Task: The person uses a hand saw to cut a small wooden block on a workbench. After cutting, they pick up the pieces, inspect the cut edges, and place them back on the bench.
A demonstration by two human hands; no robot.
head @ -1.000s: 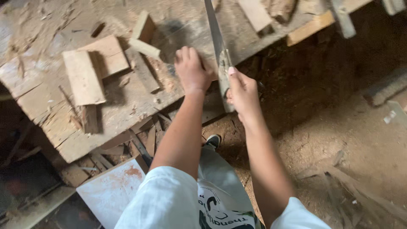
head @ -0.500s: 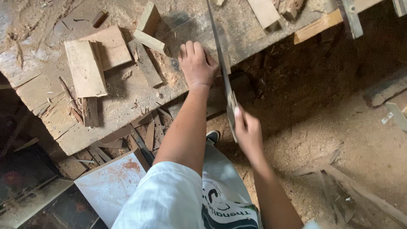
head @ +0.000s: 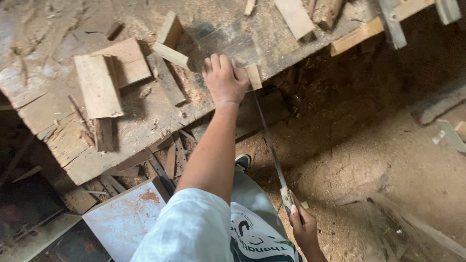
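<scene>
The left hand lies flat, fingers spread, pressing a small wood piece against the counter near its edge. The right hand grips the handle of a handsaw, drawn low above the sawdust floor; its blade tip appears to meet the piece. Wood offcuts lie nearby.

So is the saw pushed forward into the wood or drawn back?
Drawn back: the right hand holds the handsaw handle low near the body, only the blade tip reaching the wood strip under the left hand.
</scene>
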